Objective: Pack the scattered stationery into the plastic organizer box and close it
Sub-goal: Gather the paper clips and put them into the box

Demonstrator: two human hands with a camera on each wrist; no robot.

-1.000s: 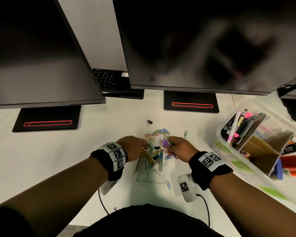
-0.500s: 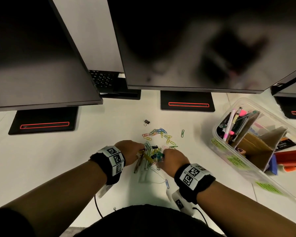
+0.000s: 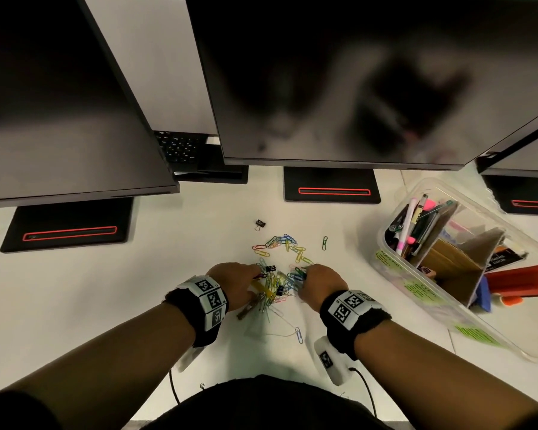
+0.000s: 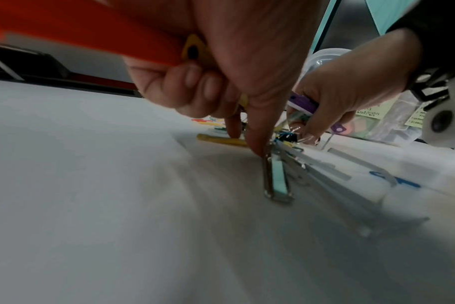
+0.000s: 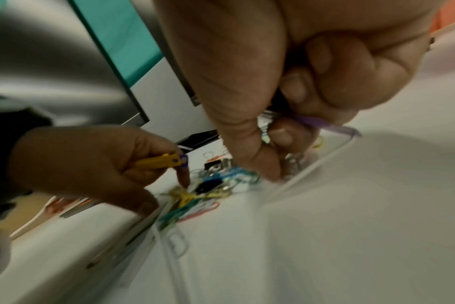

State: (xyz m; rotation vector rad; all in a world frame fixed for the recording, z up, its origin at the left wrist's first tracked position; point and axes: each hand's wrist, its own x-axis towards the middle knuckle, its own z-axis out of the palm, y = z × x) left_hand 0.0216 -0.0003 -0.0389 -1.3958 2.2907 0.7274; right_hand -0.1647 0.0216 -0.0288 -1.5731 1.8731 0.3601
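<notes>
A pile of coloured paper clips [image 3: 280,287] and small black binder clips lies mid-desk. My left hand [image 3: 255,276] is at its left side. It grips a yellow plastic piece [image 5: 156,162] in its curled fingers, and the index fingertip [image 4: 256,148] presses down on the clips. From the right, my right hand [image 3: 305,276] holds a purple plastic piece [image 5: 322,124], its thumb [image 5: 265,170] down in the pile. The clear organizer box [image 3: 382,243] stands open at the right, with pens and cardboard dividers inside.
More paper clips [image 3: 283,243], a black binder clip [image 3: 260,224] and a green paper clip [image 3: 324,243] lie beyond the pile; a blue clip [image 3: 298,335] lies nearer me. Three monitors overhang the back. A red item [image 3: 519,280] is at the box's far side.
My right hand has drawn back toward me and closed in on the right side of the pile. The left hand has stayed at the pile's left side.
</notes>
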